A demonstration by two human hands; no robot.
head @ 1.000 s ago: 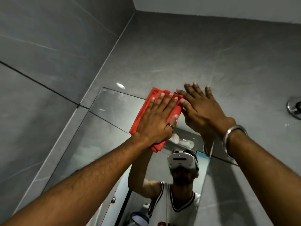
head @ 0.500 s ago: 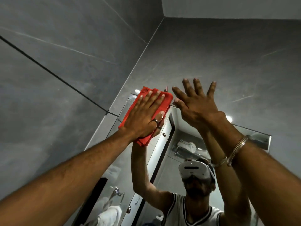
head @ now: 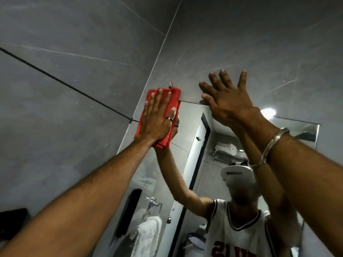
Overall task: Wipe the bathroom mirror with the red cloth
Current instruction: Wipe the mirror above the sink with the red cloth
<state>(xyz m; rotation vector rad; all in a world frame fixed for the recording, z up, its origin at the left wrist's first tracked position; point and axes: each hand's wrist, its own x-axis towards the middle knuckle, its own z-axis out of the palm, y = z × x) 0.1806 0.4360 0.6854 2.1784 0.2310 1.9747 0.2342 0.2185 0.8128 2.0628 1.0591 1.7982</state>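
The folded red cloth lies flat against the top left corner of the bathroom mirror. My left hand presses on it with the palm and spread fingers, a ring on one finger. My right hand is open with fingers apart, flat near the mirror's top edge and the grey wall above it, to the right of the cloth. It holds nothing. A metal bangle circles my right wrist. The mirror reflects both raised arms and a person in a white jersey.
Grey tiled walls meet in a corner just left of the mirror. A dark object is fixed to the left wall low down. The reflection shows a door, white towels on a rack and a ceiling light.
My left hand has slid the cloth left to the mirror's top left corner. My right hand has moved up and right along the top edge. The view has shifted left.
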